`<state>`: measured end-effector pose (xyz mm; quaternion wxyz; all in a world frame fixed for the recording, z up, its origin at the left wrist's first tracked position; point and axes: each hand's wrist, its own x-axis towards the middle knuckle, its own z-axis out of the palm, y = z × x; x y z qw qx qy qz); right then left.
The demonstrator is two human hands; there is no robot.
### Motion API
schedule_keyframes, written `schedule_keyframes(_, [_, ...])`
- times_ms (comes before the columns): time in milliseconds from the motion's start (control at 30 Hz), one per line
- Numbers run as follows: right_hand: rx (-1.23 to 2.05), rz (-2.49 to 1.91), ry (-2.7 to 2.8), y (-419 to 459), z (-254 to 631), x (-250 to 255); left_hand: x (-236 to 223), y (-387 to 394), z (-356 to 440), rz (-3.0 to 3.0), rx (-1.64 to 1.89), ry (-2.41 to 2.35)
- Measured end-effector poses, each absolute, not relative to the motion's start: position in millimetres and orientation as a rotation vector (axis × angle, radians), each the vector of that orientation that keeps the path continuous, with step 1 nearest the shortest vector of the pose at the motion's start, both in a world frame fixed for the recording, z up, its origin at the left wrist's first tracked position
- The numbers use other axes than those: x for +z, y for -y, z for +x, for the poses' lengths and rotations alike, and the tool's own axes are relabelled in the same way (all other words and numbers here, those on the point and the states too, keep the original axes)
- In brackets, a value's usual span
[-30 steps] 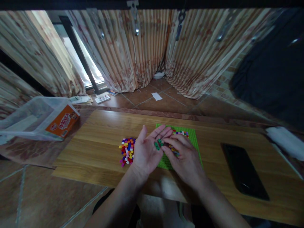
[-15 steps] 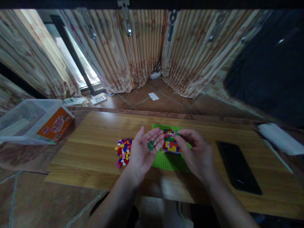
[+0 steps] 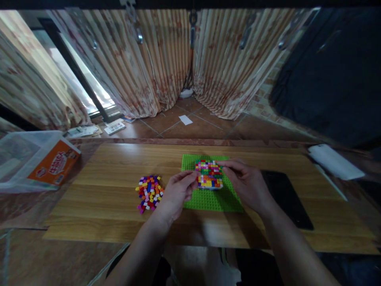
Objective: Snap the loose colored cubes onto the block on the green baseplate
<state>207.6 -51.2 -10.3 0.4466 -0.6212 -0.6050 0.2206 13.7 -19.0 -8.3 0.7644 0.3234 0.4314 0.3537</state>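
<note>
A multicoloured block of small toy bricks (image 3: 210,173) stands on a green studded baseplate (image 3: 212,201). My left hand (image 3: 180,188) is closed, its palm turned down and inward, with thumb and forefinger at the block's left edge. The curled fingers hide the small green bricks that lay in this palm a moment ago. At the block's upper right edge, my right hand (image 3: 245,180) pinches what looks like a small green brick, mostly covered by the fingertips. Left of my left hand lies a loose pile of coloured bricks (image 3: 150,192) on the wooden table (image 3: 110,190).
A black flat device (image 3: 287,198) lies right of my right hand. Farther right are a white object (image 3: 335,161) and a thin pale stick (image 3: 330,180). A clear plastic bin (image 3: 18,151) with an orange label stands beyond the table's left end.
My left hand has turned over from an open palm showing green bricks and closed at the block's left edge. My right hand stays by the block. The view has shifted slightly right.
</note>
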Motion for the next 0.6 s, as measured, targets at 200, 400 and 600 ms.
schedule_keyframes(200, [0.538,-1.588,1.535,52.7,202.1,-10.2,-9.2,20.0,17.2,0.831,0.734,-0.991])
schedule_keyframes(400, [0.445,-1.607,1.669,52.8,203.1,-9.2,-8.7,21.2,18.4,0.927,0.728,-0.971])
schedule_keyframes(600, [0.359,-1.576,1.846,52.0,198.4,-11.5,-11.2,23.4,21.2,0.991,0.721,-0.963])
